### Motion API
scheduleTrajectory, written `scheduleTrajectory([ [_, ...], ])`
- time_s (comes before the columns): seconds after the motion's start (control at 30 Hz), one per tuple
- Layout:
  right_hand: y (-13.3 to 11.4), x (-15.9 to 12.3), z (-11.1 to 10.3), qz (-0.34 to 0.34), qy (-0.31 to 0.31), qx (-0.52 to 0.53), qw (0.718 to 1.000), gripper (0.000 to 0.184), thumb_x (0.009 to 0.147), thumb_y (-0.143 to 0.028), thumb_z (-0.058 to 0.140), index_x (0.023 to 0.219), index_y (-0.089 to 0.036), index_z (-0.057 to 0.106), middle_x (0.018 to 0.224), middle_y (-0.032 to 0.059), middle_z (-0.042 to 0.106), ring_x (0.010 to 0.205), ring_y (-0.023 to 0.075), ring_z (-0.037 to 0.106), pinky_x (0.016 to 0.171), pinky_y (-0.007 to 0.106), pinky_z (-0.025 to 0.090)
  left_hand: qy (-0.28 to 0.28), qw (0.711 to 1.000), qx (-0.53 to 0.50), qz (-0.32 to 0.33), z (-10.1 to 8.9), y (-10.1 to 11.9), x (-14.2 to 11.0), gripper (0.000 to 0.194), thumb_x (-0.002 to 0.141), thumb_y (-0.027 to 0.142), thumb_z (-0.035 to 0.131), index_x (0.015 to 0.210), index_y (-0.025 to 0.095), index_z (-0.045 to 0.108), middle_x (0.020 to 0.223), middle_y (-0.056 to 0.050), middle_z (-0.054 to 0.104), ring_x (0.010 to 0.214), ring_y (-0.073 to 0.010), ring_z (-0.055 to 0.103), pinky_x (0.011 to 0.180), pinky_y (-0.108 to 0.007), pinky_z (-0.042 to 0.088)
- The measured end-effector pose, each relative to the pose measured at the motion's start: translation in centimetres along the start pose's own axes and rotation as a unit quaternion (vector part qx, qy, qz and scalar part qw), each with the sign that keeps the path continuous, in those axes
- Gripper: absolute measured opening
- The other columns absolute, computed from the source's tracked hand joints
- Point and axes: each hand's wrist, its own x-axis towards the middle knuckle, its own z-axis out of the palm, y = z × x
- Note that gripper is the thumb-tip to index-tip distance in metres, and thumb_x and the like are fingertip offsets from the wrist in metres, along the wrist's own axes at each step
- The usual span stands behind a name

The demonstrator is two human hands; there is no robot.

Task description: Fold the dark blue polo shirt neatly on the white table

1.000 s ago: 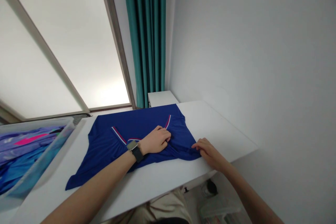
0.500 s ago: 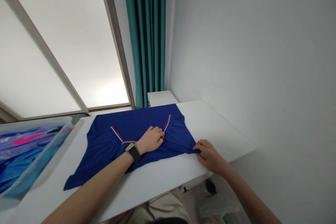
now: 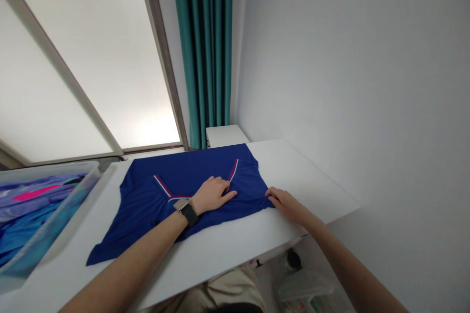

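A dark blue shirt (image 3: pixel 147 220) with red and white trim lies spread on the white table (image 3: pixel 220 247), its trimmed neckline in the middle. My left hand (image 3: pixel 213 194) rests flat on the shirt over the trim, fingers stretched out and thumb apart. A watch with a dark band (image 3: pixel 188 211) is on that wrist. At the shirt's right edge, my right hand (image 3: pixel 286 204) has its thumb and fingertips closed on the cloth, just above the lower right corner. The cloth under my left palm is hidden.
A clear plastic bin (image 3: pixel 55 237) of folded purple, pink and blue clothes stands at the left. A white cabinet (image 3: pixel 226 135) and a teal curtain (image 3: pixel 211 58) are behind the table. A wall (image 3: pixel 348 83) runs along the right. Below the table edge sits a clear container (image 3: pixel 304 288).
My right hand has moved slightly up and left along the shirt's edge, and the corner there lies flatter. My left thumb has spread away from the fingers while that hand stays in place.
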Motion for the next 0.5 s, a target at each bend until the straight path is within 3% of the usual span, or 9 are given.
scheduleTrajectory([
  [0.23, 1.1, 1.5, -1.3, 0.025, -0.035, -0.006, 0.999, 0.018, 0.086, -0.021, 0.054, 0.104, -0.022, 0.055, 0.064, -0.0068, 0.05, 0.059, 0.0131, 0.049, 0.059, 0.024, 0.034, 0.005, 1.0, 0.03, 0.002, 0.5, 0.3, 0.0, 0.035, 0.096, 0.048, 0.046, 0.081, 0.019, 0.058, 0.084, -0.004, 0.068, 0.085, -0.021, 0.06, 0.08, -0.036, 0.034],
  [0.5, 2.0, 1.4, 0.0, 0.006, 0.046, -0.041, 0.998, 0.02, 0.091, -0.02, 0.045, 0.105, -0.02, 0.059, 0.07, -0.0017, 0.06, 0.065, 0.0158, 0.056, 0.067, 0.028, 0.042, 0.022, 0.999, 0.032, -0.015, 0.5, 0.3, -0.2, 0.033, 0.096, 0.046, 0.047, 0.081, 0.019, 0.058, 0.083, -0.004, 0.066, 0.084, -0.0209, 0.06, 0.081, -0.037, 0.036],
])
